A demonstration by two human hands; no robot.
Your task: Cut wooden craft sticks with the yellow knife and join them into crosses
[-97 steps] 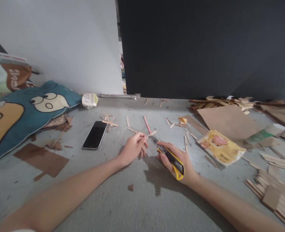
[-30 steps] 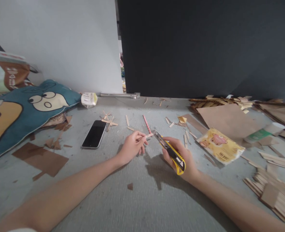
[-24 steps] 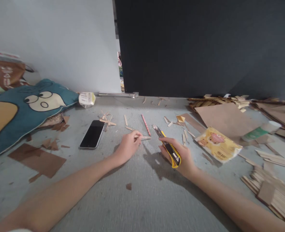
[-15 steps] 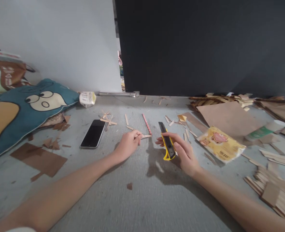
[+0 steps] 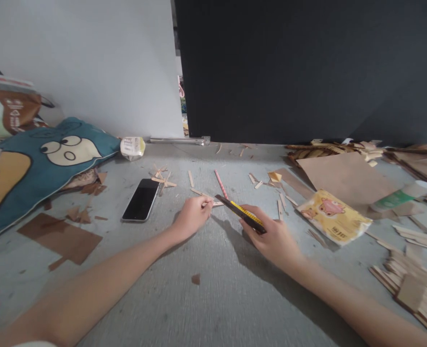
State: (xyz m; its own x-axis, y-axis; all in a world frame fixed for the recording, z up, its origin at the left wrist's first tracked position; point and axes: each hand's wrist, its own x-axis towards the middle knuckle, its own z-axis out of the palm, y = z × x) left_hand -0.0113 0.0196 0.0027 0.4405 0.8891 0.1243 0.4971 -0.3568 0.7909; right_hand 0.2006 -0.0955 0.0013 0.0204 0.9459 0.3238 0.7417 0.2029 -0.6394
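Note:
My left hand [image 5: 194, 214] rests low over the grey tabletop, its fingers pinched on a thin wooden stick [image 5: 218, 204] whose end juts out to the right. In my right hand [image 5: 273, 236] is a yellow and black utility knife [image 5: 247, 215]. Its tip points up and left, close above the protruding end of the stick; whether they touch I cannot tell. Just behind lies a red and white striped straw-like stick [image 5: 220, 183]. Short pale wood pieces [image 5: 191, 179] lie beyond my left hand.
A smartphone [image 5: 141, 200] and brown card [image 5: 63, 238] lie left, near a teal cushion [image 5: 74, 144]. To the right are a yellow packet [image 5: 334, 217], a paper cup [image 5: 403, 195], brown paper [image 5: 343, 173] and stacked wooden strips [image 5: 412, 284]. White and black panels [image 5: 307, 72] stand behind.
My right hand has turned the utility knife from nearly upright to slanting left, bringing its tip over the stick. My left hand keeps its pinch in about the same place.

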